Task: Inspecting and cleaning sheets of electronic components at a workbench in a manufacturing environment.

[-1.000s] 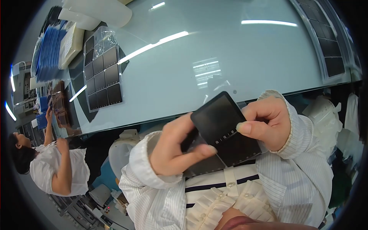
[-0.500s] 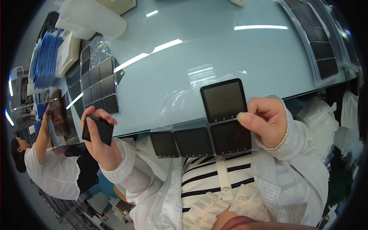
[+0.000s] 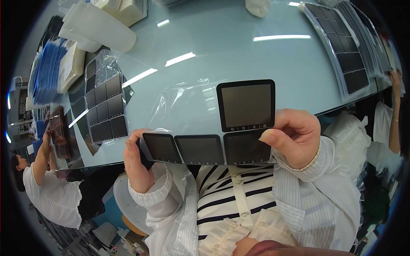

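Note:
A clear plastic pocket sheet (image 3: 171,104) spans the space between my hands. Its lower row bears dark square panels with rounded corners and small marks along one edge, such as the middle one (image 3: 198,149). Another framed square panel (image 3: 246,104) stands upright above the row's right end. My right hand (image 3: 299,138) pinches the sheet and panels there between thumb and fingers. At the row's left end is my left hand (image 3: 139,164), closed round a loose dark panel (image 3: 146,158). Most of that panel is hidden behind the hand and the sheet.
A filled pocket sheet (image 3: 102,102) lies on the glass-topped table (image 3: 183,70) at left; more filled sheets (image 3: 341,47) are stacked at right. White plastic jugs (image 3: 100,27) and blue sheets (image 3: 45,70) stand at far left. A co-worker (image 3: 53,187) is at the left; another person's arm (image 3: 395,111) shows right.
My left hand has moved right with its loose panel, from apart to the sheet's left end. The sheet and the upright panel have shifted slightly left, still in my right hand.

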Demonstrator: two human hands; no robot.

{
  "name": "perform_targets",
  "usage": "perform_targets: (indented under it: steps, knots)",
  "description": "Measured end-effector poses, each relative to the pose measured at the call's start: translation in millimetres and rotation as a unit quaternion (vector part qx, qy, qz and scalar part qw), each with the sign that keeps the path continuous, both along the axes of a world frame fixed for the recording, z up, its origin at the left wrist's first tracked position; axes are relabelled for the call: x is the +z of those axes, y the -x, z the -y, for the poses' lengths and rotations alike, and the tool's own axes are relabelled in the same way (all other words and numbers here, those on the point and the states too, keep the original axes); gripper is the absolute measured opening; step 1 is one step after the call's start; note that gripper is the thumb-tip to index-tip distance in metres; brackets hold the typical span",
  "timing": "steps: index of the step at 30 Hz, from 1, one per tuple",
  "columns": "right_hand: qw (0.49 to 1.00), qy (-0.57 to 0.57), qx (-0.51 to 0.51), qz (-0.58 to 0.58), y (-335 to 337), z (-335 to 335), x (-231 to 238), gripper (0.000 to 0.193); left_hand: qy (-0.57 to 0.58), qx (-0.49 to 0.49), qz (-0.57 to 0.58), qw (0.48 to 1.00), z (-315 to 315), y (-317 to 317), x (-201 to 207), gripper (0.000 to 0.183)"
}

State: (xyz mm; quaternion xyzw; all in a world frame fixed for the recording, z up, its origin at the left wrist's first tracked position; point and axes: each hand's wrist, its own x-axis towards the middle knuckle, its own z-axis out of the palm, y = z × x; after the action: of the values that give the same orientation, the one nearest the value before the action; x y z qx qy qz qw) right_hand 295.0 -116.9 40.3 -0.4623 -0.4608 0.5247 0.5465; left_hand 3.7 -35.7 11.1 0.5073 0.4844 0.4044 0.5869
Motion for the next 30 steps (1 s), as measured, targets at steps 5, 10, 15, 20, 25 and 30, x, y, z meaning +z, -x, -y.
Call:
perform_targets:
  steps: [5,10,15,20,25,30]
  knots:
    - [0.998,-0.003,-0.059,-0.020,-2,-5,4,0.010,0.009,-0.063,0.056,0.996,1,0,-4,0.054]
    - [0.994,-0.026,-0.103,-0.030,-17,-19,-2,0.011,-0.064,-0.129,0.141,0.979,16,-10,-1,0.039]
    - [0.980,-0.067,-0.184,-0.032,-18,-27,2,0.010,-0.075,-0.104,0.065,0.990,21,-24,11,0.017]
    - [0.985,-0.065,-0.155,0.030,-36,-30,6,0.011,-0.092,-0.095,0.077,0.988,26,-33,22,0.010]
    - [0.991,-0.046,-0.115,0.049,-59,-31,4,0.010,-0.093,-0.069,0.083,0.990,31,-38,26,0.010]
    - [0.991,-0.058,-0.113,0.030,-65,-31,2,0.014,-0.142,-0.040,0.060,0.987,32,-39,25,0.010]
